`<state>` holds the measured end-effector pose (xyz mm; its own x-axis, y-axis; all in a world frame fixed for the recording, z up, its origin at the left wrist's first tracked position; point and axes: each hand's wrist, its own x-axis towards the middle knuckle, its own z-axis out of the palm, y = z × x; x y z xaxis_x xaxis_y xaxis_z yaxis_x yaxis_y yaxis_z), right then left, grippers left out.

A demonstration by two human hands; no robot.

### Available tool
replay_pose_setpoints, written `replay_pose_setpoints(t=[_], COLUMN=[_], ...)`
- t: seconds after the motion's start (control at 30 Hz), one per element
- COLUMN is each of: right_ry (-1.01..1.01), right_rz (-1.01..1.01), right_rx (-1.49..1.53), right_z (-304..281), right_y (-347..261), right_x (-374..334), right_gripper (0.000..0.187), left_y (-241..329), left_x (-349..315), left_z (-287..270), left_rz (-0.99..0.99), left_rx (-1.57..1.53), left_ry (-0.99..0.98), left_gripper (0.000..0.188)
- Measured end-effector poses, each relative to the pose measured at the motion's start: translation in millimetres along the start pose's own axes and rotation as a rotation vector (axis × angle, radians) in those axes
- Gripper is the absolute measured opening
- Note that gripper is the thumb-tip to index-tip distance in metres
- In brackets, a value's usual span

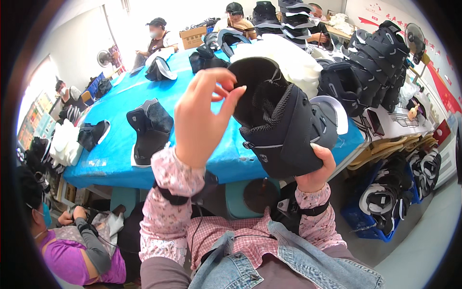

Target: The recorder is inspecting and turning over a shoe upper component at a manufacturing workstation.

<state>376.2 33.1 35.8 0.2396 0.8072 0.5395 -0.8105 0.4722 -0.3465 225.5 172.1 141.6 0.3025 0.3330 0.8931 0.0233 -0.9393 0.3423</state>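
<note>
The person is holding a black padded fabric boot liner with a mesh collar (281, 130) up in the air in front of the chest, above the near edge of the blue plastic-covered worktop (120, 159). The right hand (315, 173) is gripping the liner from below, its fingers wrapped tight around the lower end. The left hand (199, 120) is raised at the liner's upper left, its fingers (231, 94) pinching together on the edge of the open collar. Both forearms are wearing pink floral sleeves, each with a black strap around it.

On the worktop to the left, a flat black boot liner part with white trim (149, 130) is lying well apart from the hands, and a smaller black piece (94, 135) is sitting further left near the edge. A heap of white foam pieces (288, 60) is rising on the far side, just behind the held liner. To the right, a tall stack of black liners (380, 67) is standing, and a blue crate of black and white liners (385, 212) is resting on the floor near right. A person in a purple top (72, 250) is sitting near left.
</note>
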Motion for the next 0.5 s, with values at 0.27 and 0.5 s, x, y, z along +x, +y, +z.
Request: replay_pose_setpoints(t=[0.27, 0.5], right_ry=[0.361, 0.337], right_rz=[-0.076, -0.199], right_rx=[-0.181, -0.519], right_z=[19.1, 35.4], right_y=[25.5, 20.5], right_x=[12.0, 16.7], right_gripper=[0.032, 0.033], left_y=[16.9, 6.8], left_x=[-44.7, -41.5], left_z=[17.8, 5.0], left_rz=[-0.123, -0.281], left_rx=[-0.126, -0.234], left_ry=[-0.029, -0.36], left_gripper=[0.032, 0.038])
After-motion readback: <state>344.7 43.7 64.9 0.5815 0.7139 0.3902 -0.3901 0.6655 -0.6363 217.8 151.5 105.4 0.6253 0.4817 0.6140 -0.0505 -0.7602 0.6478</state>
